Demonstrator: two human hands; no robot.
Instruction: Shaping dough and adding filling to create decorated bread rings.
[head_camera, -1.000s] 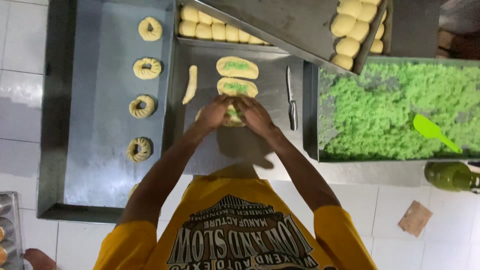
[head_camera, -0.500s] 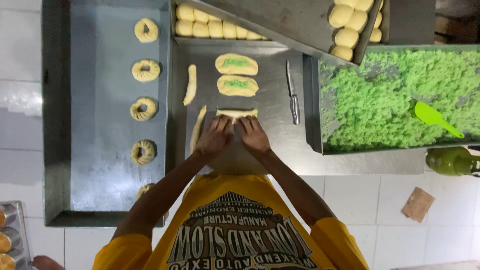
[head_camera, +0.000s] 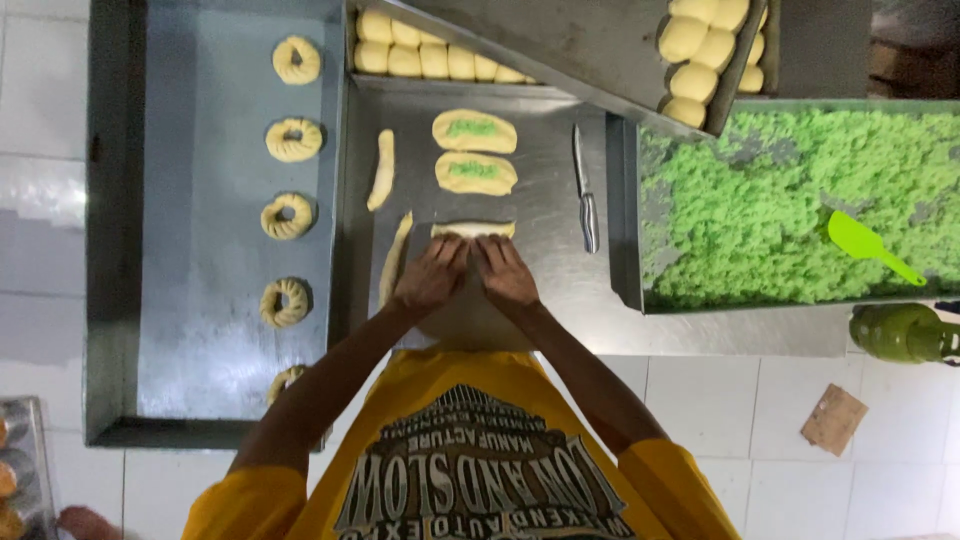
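My left hand (head_camera: 432, 275) and my right hand (head_camera: 505, 272) lie side by side with the fingertips pressed on a narrow rolled dough piece (head_camera: 473, 229) on the steel work surface (head_camera: 540, 250). Just beyond it are two flat dough ovals, each with green filling along the middle (head_camera: 474, 130) (head_camera: 476, 173). A long rolled dough strip (head_camera: 395, 258) lies right beside my left hand, and another strip (head_camera: 382, 170) lies farther away.
Several twisted dough rings (head_camera: 287, 216) sit in a column on the metal tray (head_camera: 200, 330) at left. A knife (head_camera: 585, 190) lies to the right. A tray of crumbly green filling (head_camera: 760, 190) holds a green spatula (head_camera: 868, 245). Trays of dough balls (head_camera: 440, 60) (head_camera: 705, 50) stand beyond. A green bottle (head_camera: 900, 332) is at right.
Both hands have drawn back toward my body. The filled dough under them has gone from a wider piece to a thin closed roll.
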